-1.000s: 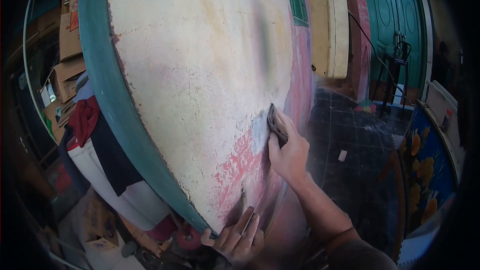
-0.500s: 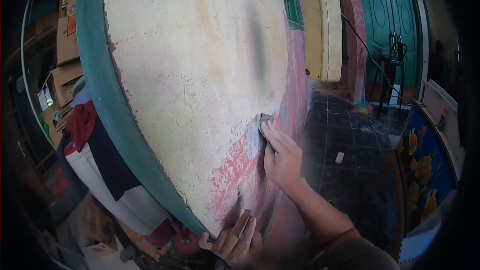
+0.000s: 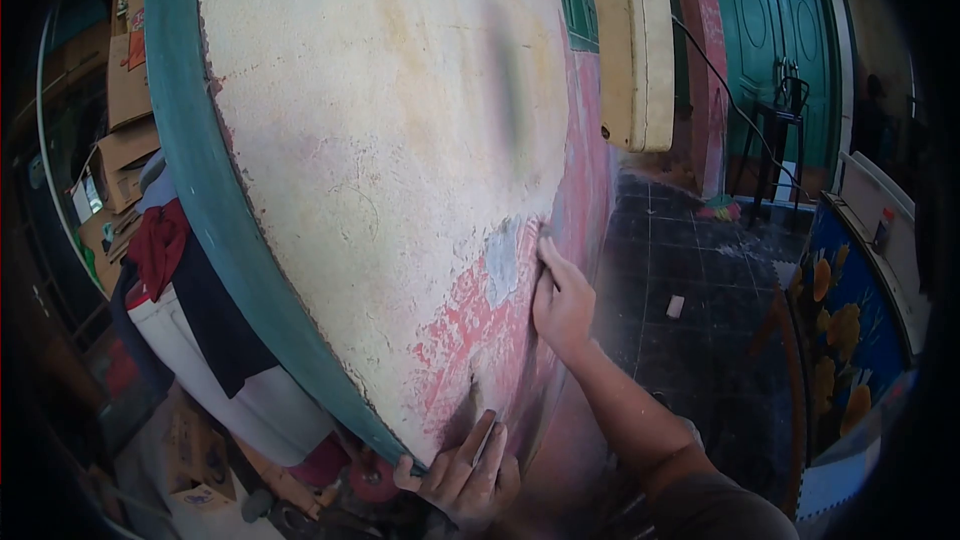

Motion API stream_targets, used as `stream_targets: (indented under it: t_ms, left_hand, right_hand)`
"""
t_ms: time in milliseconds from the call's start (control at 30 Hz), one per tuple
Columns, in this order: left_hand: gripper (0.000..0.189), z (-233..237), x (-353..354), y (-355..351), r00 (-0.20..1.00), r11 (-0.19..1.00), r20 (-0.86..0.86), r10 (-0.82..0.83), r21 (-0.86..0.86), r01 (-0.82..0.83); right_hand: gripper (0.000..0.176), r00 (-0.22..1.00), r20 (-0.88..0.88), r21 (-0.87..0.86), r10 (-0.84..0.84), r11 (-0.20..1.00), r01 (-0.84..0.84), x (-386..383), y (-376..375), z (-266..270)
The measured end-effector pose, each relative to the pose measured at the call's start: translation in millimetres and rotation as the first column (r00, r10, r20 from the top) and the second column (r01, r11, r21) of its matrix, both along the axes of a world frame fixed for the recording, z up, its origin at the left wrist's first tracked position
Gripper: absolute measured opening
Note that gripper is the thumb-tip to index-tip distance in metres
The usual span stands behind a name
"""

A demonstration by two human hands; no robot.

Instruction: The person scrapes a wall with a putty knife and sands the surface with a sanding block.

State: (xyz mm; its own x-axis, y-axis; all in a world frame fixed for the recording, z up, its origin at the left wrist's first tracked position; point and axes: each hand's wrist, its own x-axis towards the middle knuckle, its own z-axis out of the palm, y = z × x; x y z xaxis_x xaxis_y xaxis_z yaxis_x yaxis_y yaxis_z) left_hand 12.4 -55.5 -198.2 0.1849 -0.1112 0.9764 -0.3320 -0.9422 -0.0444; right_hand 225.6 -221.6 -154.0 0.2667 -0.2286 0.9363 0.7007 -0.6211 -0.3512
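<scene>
My right hand (image 3: pixel 566 302) presses its fingertips against the right side of the curved wall (image 3: pixel 370 120), beside a patch of exposed pink paint (image 3: pixel 478 318). A small grey piece that looks like sandpaper showed under these fingers earlier; now the fingers hide it. Just left of them lies a pale grey-blue patch (image 3: pixel 502 265) on the wall. Low at the wall's bottom edge is my left hand (image 3: pixel 462 485), dusty, with a thin flat blade-like piece (image 3: pixel 486 443) between its fingers. Its thumb rests near the green border (image 3: pixel 270 305).
Clothes (image 3: pixel 215 310) and cardboard boxes (image 3: pixel 130 90) are at the left. A cream box-shaped fixture (image 3: pixel 636 55) with a cable juts out at upper right. Beyond the dark tiled floor (image 3: pixel 650 240) are a black stool (image 3: pixel 778 140), green doors (image 3: pixel 765 50) and a painted flower panel (image 3: pixel 850 310).
My right hand has slid slightly right along the wall, uncovering more of the grey-blue patch and pink paint. The grey piece is no longer visible. My left hand stays nearly in place.
</scene>
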Motion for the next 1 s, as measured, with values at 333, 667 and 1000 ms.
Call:
stream_targets:
  t_ms: [333, 667, 1000]
  left_hand:
    - [0.035, -9, 4, 1, 1.0, 1.0, 0.023, 0.009, -0.015, -0.008]
    - [0.034, -1, -5, 0, 0.998, 0.999, -0.058, 0.031, 0.019, -0.03]
    - [0.032, 4, 3, -3, 0.999, 0.999, 0.033, -0.011, -0.031, 0.012]
  right_hand:
    - [0.046, 0.995, 0.103, -0.142, 0.008, 0.99, 0.007, -22, 5, 11]
    - [0.045, 0.989, 0.142, -0.155, 0.035, 0.988, -0.013, -38, 13, 8]
    - [0.04, 0.998, 0.058, -0.132, 0.035, 0.991, -0.027, -42, 12, -4]
